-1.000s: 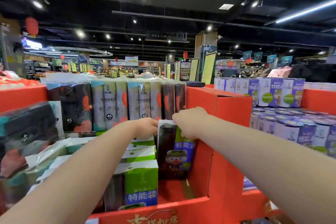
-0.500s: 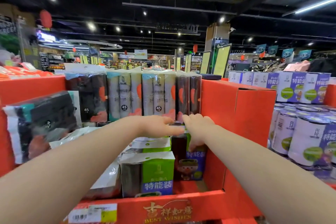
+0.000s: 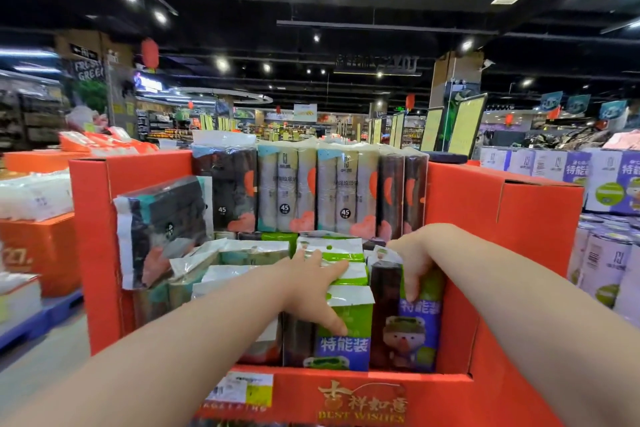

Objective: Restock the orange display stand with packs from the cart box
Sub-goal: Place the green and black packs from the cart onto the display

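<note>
The orange display stand (image 3: 502,218) fills the middle of the view, with upright roll packs along its back and green-and-purple packs in front. My right hand (image 3: 414,258) grips the top of a purple pack with a cartoon figure (image 3: 407,329) standing at the stand's right front corner. My left hand (image 3: 313,282) rests on the neighbouring green-and-purple pack (image 3: 346,333), thumb down its front, fingers spread over the top. The cart box is out of view.
A black pack (image 3: 162,229) leans tilted against the stand's left wall. Purple-and-white boxes and canisters (image 3: 602,253) are stacked to the right. Orange stands with white packs (image 3: 34,198) sit to the left. Store aisles lie behind.
The purple pack has come forward and down to the stand's right front corner. Both hands followed it toward me. My left hand now lies over the neighbouring green pack.
</note>
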The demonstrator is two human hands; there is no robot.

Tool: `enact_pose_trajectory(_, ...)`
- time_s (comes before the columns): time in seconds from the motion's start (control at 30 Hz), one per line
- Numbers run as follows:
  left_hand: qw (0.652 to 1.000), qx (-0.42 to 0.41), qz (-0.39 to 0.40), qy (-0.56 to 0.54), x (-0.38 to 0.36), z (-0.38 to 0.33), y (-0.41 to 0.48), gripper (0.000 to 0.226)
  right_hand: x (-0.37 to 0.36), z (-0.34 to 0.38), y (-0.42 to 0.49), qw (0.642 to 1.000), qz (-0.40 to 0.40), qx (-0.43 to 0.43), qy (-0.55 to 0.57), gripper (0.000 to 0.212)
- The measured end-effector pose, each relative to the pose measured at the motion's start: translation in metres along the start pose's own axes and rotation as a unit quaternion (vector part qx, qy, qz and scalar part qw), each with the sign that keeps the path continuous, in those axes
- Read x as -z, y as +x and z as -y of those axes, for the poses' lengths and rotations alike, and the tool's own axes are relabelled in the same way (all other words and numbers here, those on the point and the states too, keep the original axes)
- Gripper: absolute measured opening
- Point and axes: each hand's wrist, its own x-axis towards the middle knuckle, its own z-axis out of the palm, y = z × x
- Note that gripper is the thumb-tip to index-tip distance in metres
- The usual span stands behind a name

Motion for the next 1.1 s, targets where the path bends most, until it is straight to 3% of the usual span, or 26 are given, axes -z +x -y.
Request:
enact_pose_trajectory(0.1, 1.0, 0.003, -0.008, 0.0, -0.001, -0.001, -0.002, 0.108, 0.004, -0.012, 0.018, 1.0, 0.028, 0.001, 0.006, 0.088)
enact_pose_trajectory(0.23, 1.0, 0.002, -0.007, 0.001, 0.0, 0.0, -0.002, 0.109, -0.002, 0.008, 0.002, 0.991, -0.101, -0.061, -0.068, 0.095)
enact_pose_trajectory(0.5, 1.0, 0.008, -0.017, -0.003, -0.002, 0.001, 0.002, 0.11, -0.023, 0.013, -0.007, 0.978, -0.172, -0.089, -0.08, 0.112)
enact_pose_trajectory(0.67, 0.999, 0.008, -0.046, 0.011, -0.001, 0.0, -0.003, 0.106, -0.029, 0.018, -0.037, 0.967, -0.241, -0.069, -0.041, 0.075)
enact_pose_trajectory(0.83, 0.985, -0.002, -0.133, 0.107, 0.005, -0.016, -0.02, 0.092, -0.04, 0.03, -0.077, 0.963, -0.254, -0.077, -0.042, 0.057)
enact_pose_trajectory(0.97, 0.975, -0.03, -0.209, 0.064, -0.003, -0.03, -0.038, 0.085, -0.054, 0.048, -0.111, 0.962, -0.251, -0.095, -0.045, 0.05)
enact_pose_trajectory(1.1, 0.947, -0.099, -0.306, 0.016, -0.02, -0.04, -0.069, 0.058, -0.076, 0.075, -0.138, 0.968, -0.234, -0.085, -0.029, 0.035)
